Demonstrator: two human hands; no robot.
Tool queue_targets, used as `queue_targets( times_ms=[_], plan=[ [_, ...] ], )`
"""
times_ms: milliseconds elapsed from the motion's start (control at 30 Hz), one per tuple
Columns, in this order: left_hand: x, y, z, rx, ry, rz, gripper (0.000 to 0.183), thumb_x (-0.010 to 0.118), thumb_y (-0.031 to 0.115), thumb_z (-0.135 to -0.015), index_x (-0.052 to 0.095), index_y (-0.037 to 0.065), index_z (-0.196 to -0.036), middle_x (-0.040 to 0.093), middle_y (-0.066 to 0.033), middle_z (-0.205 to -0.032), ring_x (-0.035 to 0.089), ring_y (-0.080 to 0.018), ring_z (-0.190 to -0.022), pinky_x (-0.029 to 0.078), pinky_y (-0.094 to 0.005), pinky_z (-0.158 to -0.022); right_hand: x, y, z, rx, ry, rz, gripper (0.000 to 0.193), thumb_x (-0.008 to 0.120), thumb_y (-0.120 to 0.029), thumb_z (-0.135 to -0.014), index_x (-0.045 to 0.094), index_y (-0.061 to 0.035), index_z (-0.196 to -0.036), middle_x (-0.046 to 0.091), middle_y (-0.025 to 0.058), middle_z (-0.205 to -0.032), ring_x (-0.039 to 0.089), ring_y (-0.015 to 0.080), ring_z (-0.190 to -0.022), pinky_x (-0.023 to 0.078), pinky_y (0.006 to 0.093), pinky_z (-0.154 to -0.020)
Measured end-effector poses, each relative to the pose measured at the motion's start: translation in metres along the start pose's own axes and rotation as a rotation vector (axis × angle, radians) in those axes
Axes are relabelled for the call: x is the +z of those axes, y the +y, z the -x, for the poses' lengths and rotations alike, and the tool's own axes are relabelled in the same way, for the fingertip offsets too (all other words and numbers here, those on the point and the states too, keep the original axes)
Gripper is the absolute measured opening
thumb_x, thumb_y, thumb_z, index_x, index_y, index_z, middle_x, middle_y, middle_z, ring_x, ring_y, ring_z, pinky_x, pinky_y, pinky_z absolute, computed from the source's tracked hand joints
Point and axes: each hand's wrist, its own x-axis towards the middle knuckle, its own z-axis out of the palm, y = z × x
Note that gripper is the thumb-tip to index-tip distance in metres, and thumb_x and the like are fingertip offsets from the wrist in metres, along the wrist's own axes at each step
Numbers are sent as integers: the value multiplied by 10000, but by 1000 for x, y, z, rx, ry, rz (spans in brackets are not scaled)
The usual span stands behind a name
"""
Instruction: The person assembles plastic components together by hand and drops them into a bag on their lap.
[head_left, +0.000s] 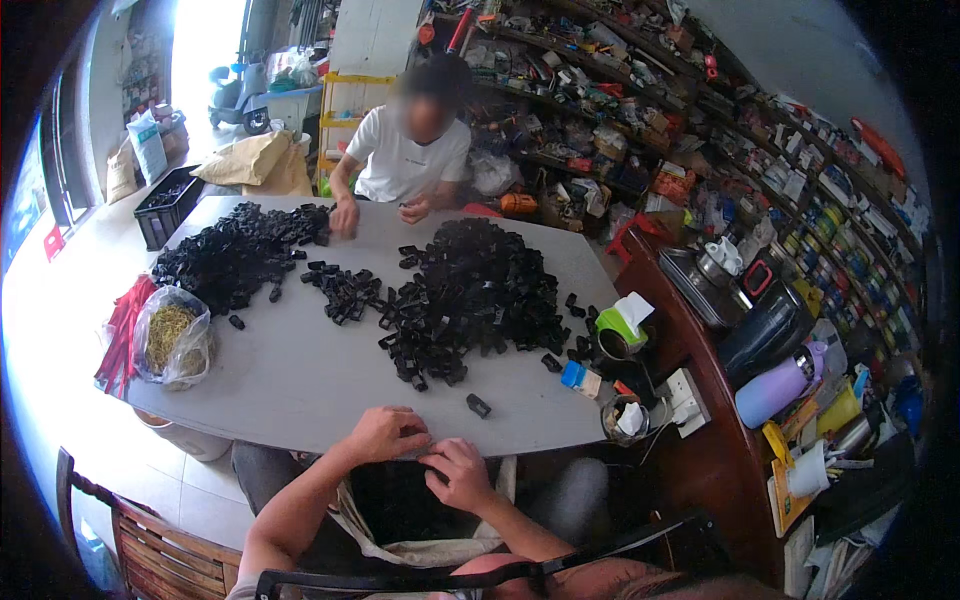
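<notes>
My left hand (390,433) and my right hand (458,474) meet at the near edge of the grey table (290,395). Their fingers are bent and closed, almost touching; whatever is between them is too small or hidden to name. Below them, a pale cloth sack (440,552) lies open across my lap, dark inside. Just beyond my hands sits a single small black plastic piece (478,405). A large heap of the same black pieces (485,285) covers the table's middle right, and another black heap (230,260) spreads at the far left.
Across the table sits a person in a white T-shirt (410,160), hands at the far edge. At left are a bag of yellowish bits (175,338) and red strips (128,330). Right are a green tissue box (625,322), a glass jar (628,418) and a brown counter (700,370).
</notes>
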Motion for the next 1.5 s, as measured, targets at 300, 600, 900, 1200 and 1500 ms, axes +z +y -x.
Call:
queue_targets(
  times_ms=[300, 600, 900, 1200, 1500],
  plan=[
    [-1, 0, 0, -1, 2, -6, 247, 805, 314, -925, 816, 89, -1024, 758, -117, -958, 739, -352, -879, 584, -463, -782, 1, 0, -1, 7, 5, -17, 263, 776, -142, -837, 787, -69, -1088, 672, 113, -1130, 641, 340, -1122, 530, 488, -974],
    [-1, 2, 0, -10, -11, 15, 258, 805, 319, -928, 816, 80, -1024, 768, -124, -982, 746, -352, -902, 588, -458, -798, 1, 1, -1, -8, 17, -16, 255, 777, -142, -838, 788, -64, -1081, 671, 118, -1126, 641, 345, -1123, 529, 489, -970],
    [-1, 1, 1, -23, -12, 14, 273, 798, 336, -931, 818, 84, -1033, 772, -124, -987, 747, -355, -924, 590, -464, -816, -2, -3, -2, 17, -3, -21, 251, 777, -147, -839, 786, -66, -1076, 675, 116, -1135, 644, 337, -1129, 522, 498, -965],
    [-1, 2, -1, 0, -14, -2, 274, 800, 329, -929, 814, 82, -1045, 763, -124, -970, 746, -352, -885, 588, -453, -790, -3, -3, -1, 10, 15, -17, 250, 779, -147, -843, 788, -68, -1080, 683, 110, -1132, 645, 336, -1129, 520, 494, -977],
    [-2, 0, 0, 5, -2, 4, 266, 795, 316, -933, 810, 73, -1039, 763, -124, -979, 746, -348, -885, 585, -451, -792, 0, 0, -2, 7, 2, -18, 254, 778, -151, -847, 791, -68, -1087, 680, 113, -1147, 642, 337, -1130, 521, 485, -970]
  ],
)
